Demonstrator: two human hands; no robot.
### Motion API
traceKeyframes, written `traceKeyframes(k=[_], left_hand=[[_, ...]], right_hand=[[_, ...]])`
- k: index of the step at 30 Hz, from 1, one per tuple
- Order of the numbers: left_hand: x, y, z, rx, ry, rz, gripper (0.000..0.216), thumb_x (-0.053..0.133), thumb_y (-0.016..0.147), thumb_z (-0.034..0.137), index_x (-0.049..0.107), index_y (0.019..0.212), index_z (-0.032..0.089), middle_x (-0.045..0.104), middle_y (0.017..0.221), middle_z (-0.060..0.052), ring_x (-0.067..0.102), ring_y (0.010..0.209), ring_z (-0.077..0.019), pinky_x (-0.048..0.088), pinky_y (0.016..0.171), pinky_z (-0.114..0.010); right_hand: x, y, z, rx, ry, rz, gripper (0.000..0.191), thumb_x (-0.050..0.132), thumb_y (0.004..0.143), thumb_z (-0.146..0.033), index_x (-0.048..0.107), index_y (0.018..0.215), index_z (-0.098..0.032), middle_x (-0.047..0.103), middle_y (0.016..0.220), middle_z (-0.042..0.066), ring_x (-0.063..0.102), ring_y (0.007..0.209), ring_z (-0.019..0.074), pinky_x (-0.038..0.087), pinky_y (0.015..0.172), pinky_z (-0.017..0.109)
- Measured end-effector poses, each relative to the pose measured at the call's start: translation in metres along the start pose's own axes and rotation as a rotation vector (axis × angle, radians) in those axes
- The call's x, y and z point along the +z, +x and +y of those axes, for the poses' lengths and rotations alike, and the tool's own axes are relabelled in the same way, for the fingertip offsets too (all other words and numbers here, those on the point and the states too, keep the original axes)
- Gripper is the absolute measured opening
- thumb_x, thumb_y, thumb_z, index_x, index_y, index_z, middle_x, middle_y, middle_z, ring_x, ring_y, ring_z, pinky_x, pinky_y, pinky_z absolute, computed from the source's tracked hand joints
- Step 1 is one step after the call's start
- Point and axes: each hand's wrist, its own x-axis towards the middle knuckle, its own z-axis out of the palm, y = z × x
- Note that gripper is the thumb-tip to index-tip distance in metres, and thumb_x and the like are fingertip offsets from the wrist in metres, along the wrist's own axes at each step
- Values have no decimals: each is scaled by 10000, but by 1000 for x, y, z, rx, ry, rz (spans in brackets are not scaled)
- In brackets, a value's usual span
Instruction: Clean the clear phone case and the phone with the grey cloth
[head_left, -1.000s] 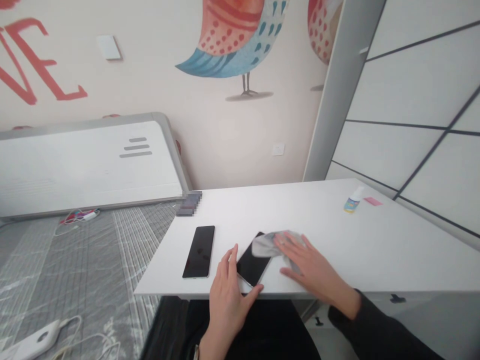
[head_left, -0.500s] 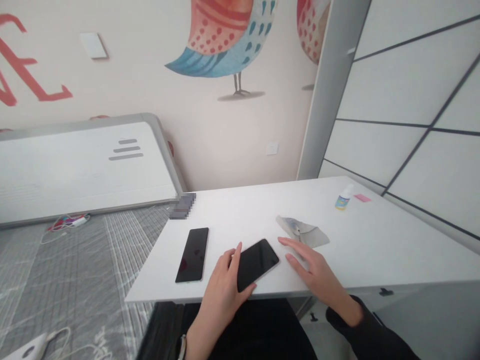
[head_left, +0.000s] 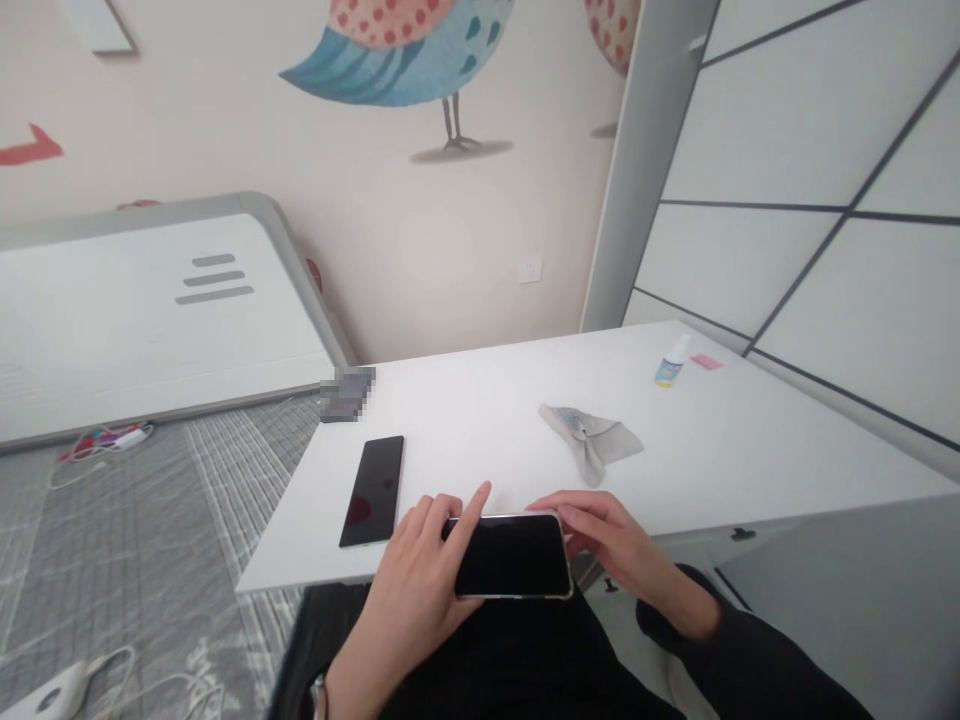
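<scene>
My left hand (head_left: 424,565) is closed around the left end of a black smartphone (head_left: 514,558), its index finger stretched along the upper side. The phone lies sideways with its dark screen up, raised at the table's front edge. At its upper right corner my right hand (head_left: 607,535) has its fingers drawn together against the phone; the fingertips are partly hidden. Left of my hands, a second black smartphone (head_left: 373,492) rests flat on the table. A crumpled grey cloth (head_left: 589,440) sits just beyond the phone in my hands.
The white table (head_left: 465,410) stands against a painted wall. On it are a small spray bottle (head_left: 673,361), a pink slip (head_left: 706,362) and a blurred dark object (head_left: 349,393). A bed (head_left: 112,330) is at the left, a panelled cabinet (head_left: 765,160) at the right.
The phone has been lifted from the table, turned level and brought closer to me. My right hand has moved left onto its right end. The view has tilted down slightly.
</scene>
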Motion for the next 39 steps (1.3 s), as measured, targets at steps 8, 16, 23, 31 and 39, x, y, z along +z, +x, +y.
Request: traceKeyframes(k=[8, 16, 23, 31, 39], left_hand=[[-11, -1, -2, 75, 26, -107, 1137, 827, 806, 264, 52, 1636, 313, 578, 1118, -69, 555, 968, -282, 530, 859, -434], [-19, 2, -2, 179, 47, -125, 792, 831, 778, 220, 455, 1473, 276, 607, 1119, -75, 576, 952, -275, 531, 843, -429], [-22, 2, -4, 193, -10, -82, 748, 815, 776, 203, 493, 1445, 289, 608, 1111, -69, 586, 973, -277, 525, 858, -421], [-20, -1, -8, 183, -58, -82, 691, 806, 805, 256, 514, 1431, 293, 611, 1105, -66, 591, 970, -269, 522, 874, -421], [-21, -4, -9, 167, -95, -88, 704, 817, 785, 224, 528, 1423, 301, 599, 1112, -57, 583, 982, -259, 508, 886, -402]], right_hand=[[-15, -4, -6, 76, 7, -212, 416, 756, 877, -509, 753, 1119, -171, 784, 944, 59, 734, 790, 155, 604, 727, 274], [-3, -11, -12, 125, -80, -220, 274, 745, 862, -403, 679, 957, -155, 721, 774, 2, 572, 628, 102, 414, 592, 221], [5, -15, -20, 127, -34, -242, 305, 707, 889, -446, 708, 961, -150, 721, 826, 24, 603, 699, 138, 459, 681, 269], [6, -16, -12, 115, -40, -209, 377, 730, 870, -499, 762, 977, -138, 764, 857, 50, 668, 721, 159, 541, 699, 271], [9, -16, -1, 133, -5, -137, 202, 734, 830, -300, 807, 956, -160, 792, 885, 44, 690, 716, 157, 559, 682, 263]])
